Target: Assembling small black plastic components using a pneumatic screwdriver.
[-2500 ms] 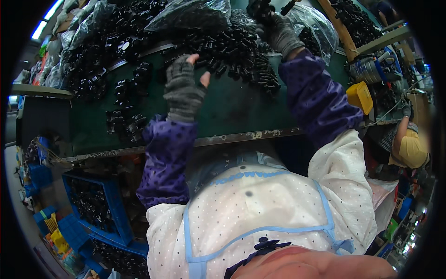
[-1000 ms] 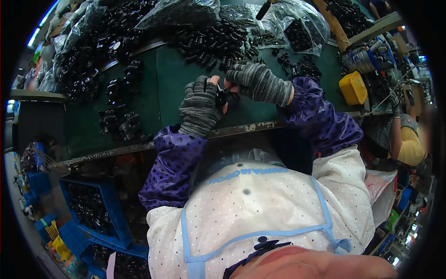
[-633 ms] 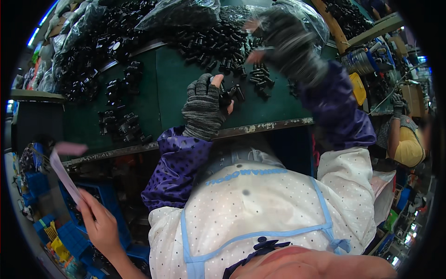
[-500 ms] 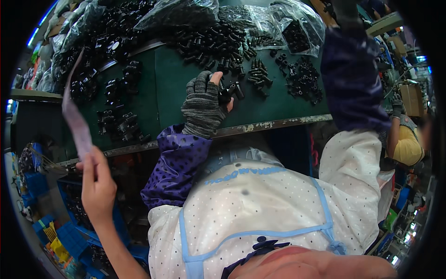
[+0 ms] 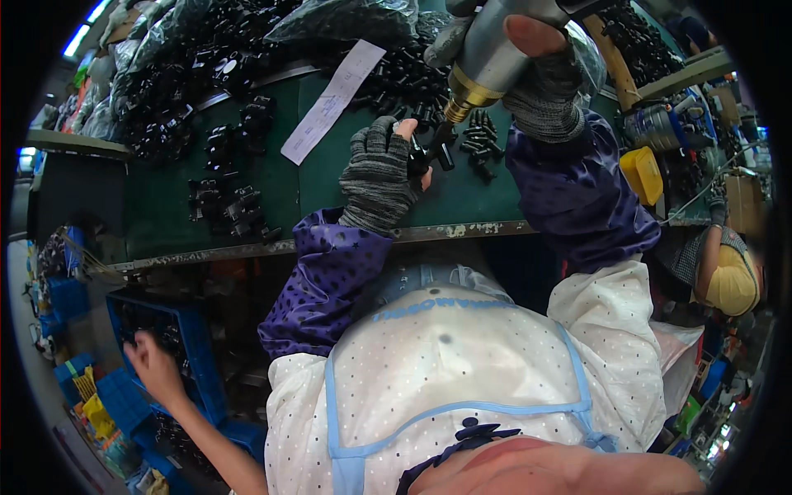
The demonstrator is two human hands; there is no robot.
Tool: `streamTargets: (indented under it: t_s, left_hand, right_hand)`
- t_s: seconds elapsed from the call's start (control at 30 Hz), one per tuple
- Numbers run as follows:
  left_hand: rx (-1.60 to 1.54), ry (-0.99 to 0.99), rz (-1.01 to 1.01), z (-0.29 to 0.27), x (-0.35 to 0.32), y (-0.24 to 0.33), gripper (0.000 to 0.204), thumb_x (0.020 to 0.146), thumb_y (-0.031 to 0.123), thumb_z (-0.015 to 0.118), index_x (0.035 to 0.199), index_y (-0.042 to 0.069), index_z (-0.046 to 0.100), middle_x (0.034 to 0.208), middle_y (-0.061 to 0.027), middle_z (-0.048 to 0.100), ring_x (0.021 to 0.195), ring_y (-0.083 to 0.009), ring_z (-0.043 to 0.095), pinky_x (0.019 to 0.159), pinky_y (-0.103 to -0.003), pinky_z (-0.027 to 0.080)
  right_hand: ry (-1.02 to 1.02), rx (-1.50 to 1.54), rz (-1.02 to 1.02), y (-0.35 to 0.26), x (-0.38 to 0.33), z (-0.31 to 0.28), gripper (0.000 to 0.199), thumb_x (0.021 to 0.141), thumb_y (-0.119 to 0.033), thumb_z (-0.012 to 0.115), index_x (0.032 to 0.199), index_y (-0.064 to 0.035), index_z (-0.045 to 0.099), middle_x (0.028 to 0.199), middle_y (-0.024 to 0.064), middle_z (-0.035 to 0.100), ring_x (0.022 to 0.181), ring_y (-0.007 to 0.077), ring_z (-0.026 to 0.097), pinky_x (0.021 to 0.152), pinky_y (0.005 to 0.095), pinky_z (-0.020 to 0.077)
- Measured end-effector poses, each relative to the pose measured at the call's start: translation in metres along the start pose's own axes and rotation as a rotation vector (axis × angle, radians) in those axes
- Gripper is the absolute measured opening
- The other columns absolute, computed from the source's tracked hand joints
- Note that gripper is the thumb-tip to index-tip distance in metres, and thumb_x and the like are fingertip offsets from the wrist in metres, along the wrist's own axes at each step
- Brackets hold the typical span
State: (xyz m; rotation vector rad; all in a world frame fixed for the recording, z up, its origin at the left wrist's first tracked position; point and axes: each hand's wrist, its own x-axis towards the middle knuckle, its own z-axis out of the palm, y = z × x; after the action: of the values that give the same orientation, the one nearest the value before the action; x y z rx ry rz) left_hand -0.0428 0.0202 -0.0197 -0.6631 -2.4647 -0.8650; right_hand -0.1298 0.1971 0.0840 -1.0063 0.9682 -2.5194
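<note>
My left hand [image 5: 379,173], in a grey striped fingerless glove, grips a small black part [image 5: 419,165] just above the green table [image 5: 309,198]. From the upper right comes my right hand [image 5: 540,91], gloved the same way and wrapped round a power screwdriver [image 5: 488,54] with a silver body and brass nose. Its dark tip points down to the left and meets the black part, though the exact contact is too small to make out. Close beside them lies a small pile of black screws [image 5: 483,136].
A white paper slip [image 5: 334,103] lies beyond my left hand. Black parts [image 5: 223,148] stand in groups on the left, with larger heaps and plastic bags [image 5: 346,21] behind. Another person's bare hand [image 5: 157,371] is by a blue crate [image 5: 210,371]. A yellow container [image 5: 642,176] stands right.
My right hand has come in from the upper right with the screwdriver, its tip now at the black part. The other person's slip now lies on the table, and that hand has drawn back lower left.
</note>
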Motion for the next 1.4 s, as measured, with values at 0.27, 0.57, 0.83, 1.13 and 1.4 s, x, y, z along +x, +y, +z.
streamTargets:
  t_s: [0.27, 0.57, 0.83, 1.13, 1.4]
  left_hand:
    - [0.003, 0.041, 0.023, 0.001, 0.004, 0.009, 0.066, 0.056, 0.019, 0.069, 0.116, 0.007, 0.045, 0.105, -0.0163, 0.048, 0.094, -0.0328, 0.048, 0.083, -0.041, 0.039]
    - [0.132, -0.147, -0.033, -0.003, -0.007, 0.011, 0.066, 0.057, 0.021, 0.069, 0.116, 0.009, 0.043, 0.106, -0.0148, 0.046, 0.094, -0.0324, 0.047, 0.079, -0.042, 0.042]
    - [-0.034, -0.523, -0.17, -0.041, 0.012, 0.001, 0.065, 0.063, 0.037, 0.072, 0.116, 0.007, 0.049, 0.118, -0.0169, 0.047, 0.107, -0.0299, 0.047, 0.088, -0.038, 0.04]
    - [0.399, -0.38, -0.603, -0.007, 0.077, -0.117, 0.067, 0.067, 0.035, 0.069, 0.123, 0.011, 0.041, 0.115, -0.017, 0.051, 0.104, -0.0296, 0.051, 0.087, -0.038, 0.041]
    - [-0.831, -0.084, -0.715, -0.018, 0.091, -0.108, 0.026, 0.074, 0.016, 0.067, 0.095, 0.001, 0.06, 0.086, -0.0056, 0.062, 0.076, -0.0146, 0.058, 0.068, -0.026, 0.047]
  right_hand:
    - [0.187, -0.083, -0.013, 0.002, -0.016, 0.033, 0.047, 0.064, -0.015, 0.068, 0.102, -0.0002, 0.045, 0.088, 0.0171, 0.053, 0.068, 0.0326, 0.06, 0.062, 0.0462, 0.0538]
    - [0.149, -0.36, -0.285, -0.028, 0.003, 0.046, 0.046, 0.073, -0.025, 0.062, 0.106, 0.0019, 0.044, 0.089, 0.0181, 0.053, 0.063, 0.0301, 0.061, 0.055, 0.0401, 0.0554]
    - [0.287, -0.459, -0.231, -0.058, -0.011, 0.048, 0.045, 0.079, -0.027, 0.06, 0.111, -0.0014, 0.044, 0.096, 0.0161, 0.053, 0.086, 0.0281, 0.059, 0.068, 0.0406, 0.0543]
    - [0.517, -0.893, 0.085, -0.072, -0.095, -0.011, 0.056, 0.078, -0.015, 0.058, 0.127, -0.0048, 0.033, 0.107, 0.0089, 0.049, 0.093, 0.015, 0.052, 0.081, 0.0282, 0.0426]
    - [0.479, -0.926, 0.289, -0.024, -0.099, 0.005, 0.062, 0.07, -0.026, 0.071, 0.122, -0.0093, 0.041, 0.096, 0.0058, 0.053, 0.088, 0.0125, 0.051, 0.076, 0.0257, 0.0426]
